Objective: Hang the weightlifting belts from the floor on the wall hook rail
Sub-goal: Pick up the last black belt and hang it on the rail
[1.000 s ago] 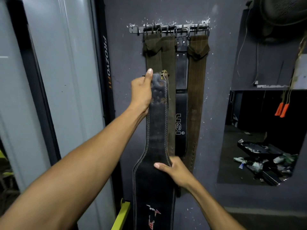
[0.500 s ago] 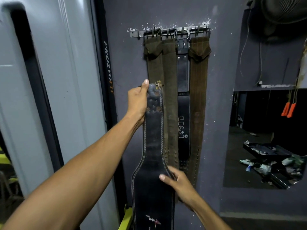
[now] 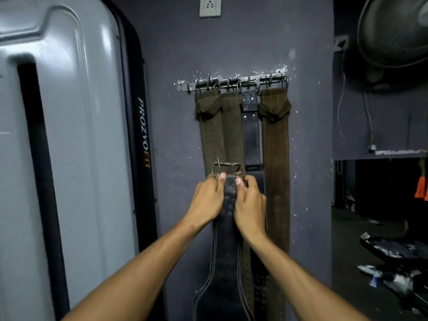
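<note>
I had both hands closed on the narrow top end of the black belt (image 3: pixel 225 262), my left hand (image 3: pixel 206 201) on its left edge and my right hand (image 3: pixel 249 202) on its right, thumbs pressed to the leather just under the buckle (image 3: pixel 228 169). The belt hung down between my forearms, widening toward the bottom of the view, with pale stitching along its borders.

To my left stood a big grey machine shroud (image 3: pixel 69 147) with a black upright beside it lettered PROZVOFIT (image 3: pixel 144 133). The purple-grey wall (image 3: pixel 180 42) filled the middle, chipped white around the hook rail (image 3: pixel 231 83). At the far right a fan (image 3: pixel 396 31) sat high on the wall, above a dark opening with clutter on the floor.

Four belts already hung from the rail: two olive-brown belts (image 3: pixel 220 126) at the left, overlapping each other, a narrower black strap (image 3: pixel 251 135) next, and a brown belt (image 3: pixel 276 158) at the right. The belt I held was in front of these, well below the rail, its buckle lying over the two olive ones.

The metal buckle stood upright above my thumbs, a rusty rectangular frame. A white wall socket (image 3: pixel 210 6) was at the top of the wall.
</note>
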`<state>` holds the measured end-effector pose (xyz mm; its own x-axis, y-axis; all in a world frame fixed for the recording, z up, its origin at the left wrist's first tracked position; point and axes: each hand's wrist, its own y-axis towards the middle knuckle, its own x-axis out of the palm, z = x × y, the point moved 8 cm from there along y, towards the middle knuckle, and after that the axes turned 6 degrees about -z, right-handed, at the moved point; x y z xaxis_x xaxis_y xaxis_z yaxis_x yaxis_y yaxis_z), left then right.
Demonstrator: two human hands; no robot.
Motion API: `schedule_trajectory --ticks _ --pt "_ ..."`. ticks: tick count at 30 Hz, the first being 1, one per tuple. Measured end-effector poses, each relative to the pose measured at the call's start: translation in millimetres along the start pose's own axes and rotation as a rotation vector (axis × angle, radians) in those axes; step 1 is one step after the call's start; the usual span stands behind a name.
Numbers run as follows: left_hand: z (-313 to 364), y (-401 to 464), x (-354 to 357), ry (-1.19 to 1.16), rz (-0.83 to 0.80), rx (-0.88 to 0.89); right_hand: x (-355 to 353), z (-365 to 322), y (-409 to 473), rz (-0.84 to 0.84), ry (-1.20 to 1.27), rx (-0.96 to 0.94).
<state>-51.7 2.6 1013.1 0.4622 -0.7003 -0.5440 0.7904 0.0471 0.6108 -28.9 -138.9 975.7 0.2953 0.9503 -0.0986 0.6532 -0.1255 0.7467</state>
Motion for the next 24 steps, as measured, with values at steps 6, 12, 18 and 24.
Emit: schedule_trajectory --ticks 6,12,18,24 --pt "-10.2 31.2 -6.4 -0.165 0.036 0.033 16.8 -11.4 38.9 -0.032 0.111 -0.255" --pt "-24.6 70.1 -16.6 -0.393 -0.035 0.146 34.5 -18.1 87.6 -0.014 0.118 -0.436" --pt "-49.8 130.9 -35.2 -0.539 0.029 0.249 83.3 -14.2 137.8 -0.072 0.153 -0.444" --pt "-72.5 196.6 -58.8 -0.729 0.128 0.364 131.7 -15.7 201.4 -0.097 0.350 -0.330"
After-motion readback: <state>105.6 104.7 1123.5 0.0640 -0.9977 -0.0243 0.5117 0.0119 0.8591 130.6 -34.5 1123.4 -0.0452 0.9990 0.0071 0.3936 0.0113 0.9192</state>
